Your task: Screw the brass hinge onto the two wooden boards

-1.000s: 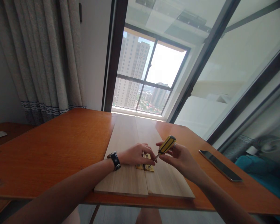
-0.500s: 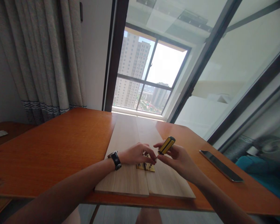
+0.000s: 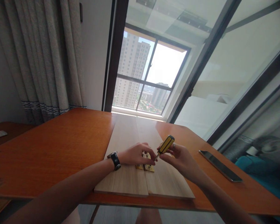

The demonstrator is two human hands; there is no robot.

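Two pale wooden boards lie side by side, running away from me. A brass-coloured hinge lies across their seam, partly covered by my left hand. The thumb and fingers of that hand pinch together near the screwdriver's tip; what they hold there is too small to make out. My right hand grips a yellow and black screwdriver by its handle, tilted with its tip down toward my left fingertips.
The boards rest on an orange-brown table. A dark phone lies on the table at the right. Behind stand a window and a grey curtain. My left wrist wears a black watch.
My right hand's fingers have shifted on the screwdriver handle, and a ring now shows. The screwdriver has moved slightly left, with more of its shaft visible. My left hand has hardly moved.
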